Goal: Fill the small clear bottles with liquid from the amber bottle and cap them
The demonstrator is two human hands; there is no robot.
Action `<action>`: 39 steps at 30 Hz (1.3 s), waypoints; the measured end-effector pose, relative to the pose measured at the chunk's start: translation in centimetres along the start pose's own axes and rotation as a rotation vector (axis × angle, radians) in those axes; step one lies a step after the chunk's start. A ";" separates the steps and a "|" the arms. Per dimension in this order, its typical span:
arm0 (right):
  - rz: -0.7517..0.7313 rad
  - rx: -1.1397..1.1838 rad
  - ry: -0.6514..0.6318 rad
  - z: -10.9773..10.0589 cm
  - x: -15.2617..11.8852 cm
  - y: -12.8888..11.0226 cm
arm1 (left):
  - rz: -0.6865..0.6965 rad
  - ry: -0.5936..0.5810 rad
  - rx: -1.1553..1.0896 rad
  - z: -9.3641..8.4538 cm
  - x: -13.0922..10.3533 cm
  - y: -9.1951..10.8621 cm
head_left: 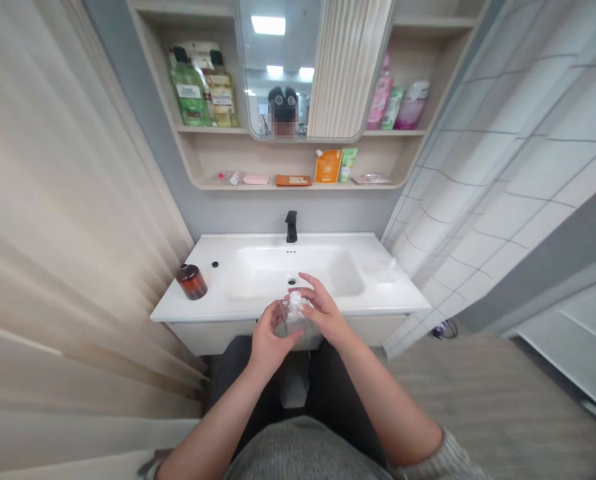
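My left hand [273, 333] is wrapped around the body of a small clear bottle [293, 325] in front of the sink's near edge. My right hand [325, 313] has its thumb and fingers at the white cap or neck [295, 300] of that bottle, with the index finger raised. Whether the top is on or loose I cannot make out. To the left on the counter stands a brown amber bottle [192, 283] with no cap visible on its neck. A small black cap [215, 265] lies beside it.
The white sink [231, 273] has a black faucet [291, 227] at its back. A whitish, see-through item [387, 272] rests on the right counter. Above, a mirrored cabinet [278, 67] has shelves with several bottles, an orange pouch [327, 166] and a green tube [348, 165].
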State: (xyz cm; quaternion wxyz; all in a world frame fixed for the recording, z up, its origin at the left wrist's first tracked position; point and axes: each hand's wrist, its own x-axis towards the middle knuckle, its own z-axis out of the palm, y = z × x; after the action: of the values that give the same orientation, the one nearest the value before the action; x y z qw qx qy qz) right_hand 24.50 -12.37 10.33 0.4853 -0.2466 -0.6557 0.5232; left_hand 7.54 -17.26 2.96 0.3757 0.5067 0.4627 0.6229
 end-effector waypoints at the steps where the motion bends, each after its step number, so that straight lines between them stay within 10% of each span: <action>1: -0.002 -0.020 -0.012 0.1 0.0 -0.2 | 0.001 -0.009 -0.005 0.0 0.0 0.1; 12: -0.051 -0.030 0.191 0.1 0.5 1.8 | -0.039 -0.008 0.014 -0.2 0.0 -0.9; 26: 0.040 0.066 0.096 0.3 -0.5 0.1 | -0.046 -0.061 0.034 0.0 -0.5 -1.0; 39: -0.227 0.109 0.759 -6.8 -0.8 -1.0 | -0.127 -0.117 0.057 -0.8 0.0 -3.5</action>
State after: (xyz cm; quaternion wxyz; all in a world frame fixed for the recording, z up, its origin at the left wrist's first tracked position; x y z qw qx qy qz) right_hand 31.10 -10.34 10.87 0.7601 -0.3225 -0.4242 0.3719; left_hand 6.75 -16.37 -0.44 0.4264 0.5224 0.4886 0.5537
